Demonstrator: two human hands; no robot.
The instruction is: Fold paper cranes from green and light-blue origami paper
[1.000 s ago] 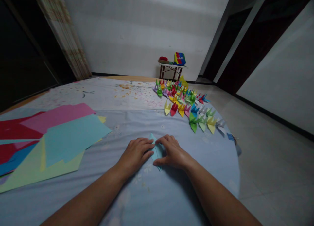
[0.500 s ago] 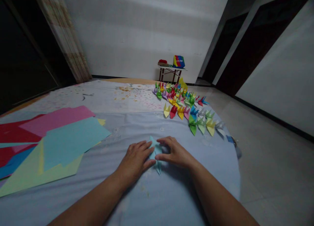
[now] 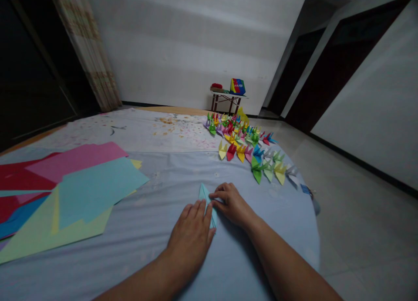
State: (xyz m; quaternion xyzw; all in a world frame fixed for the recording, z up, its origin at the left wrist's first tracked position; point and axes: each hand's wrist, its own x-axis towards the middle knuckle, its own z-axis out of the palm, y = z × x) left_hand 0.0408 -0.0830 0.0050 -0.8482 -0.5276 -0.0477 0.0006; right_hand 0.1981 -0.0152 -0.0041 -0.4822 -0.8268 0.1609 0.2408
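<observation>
A light blue piece of origami paper (image 3: 203, 192), folded into a narrow pointed shape, lies on the tablecloth in front of me. My left hand (image 3: 192, 227) rests flat on its lower left part, fingers stretched out over it and hiding some of the folds. At the paper's right edge, my right hand (image 3: 231, 205) has its thumb and index finger pinched together on a fold. The tip pointing away from me shows above my left fingers, and layered edges show at the near end.
Coloured paper sheets (image 3: 98, 187) are piled on the left of the round table. Several folded paper cranes (image 3: 257, 168) stand in rows at the right and far right. The pale tablecloth (image 3: 156, 257) has slight wrinkles. A small stand (image 3: 225, 94) with a colourful box is by the wall.
The paper now looks narrower, its right side folded inward. My left hand has shifted right and down to lie across it; my right finger and thumb have closed together at the edge.
</observation>
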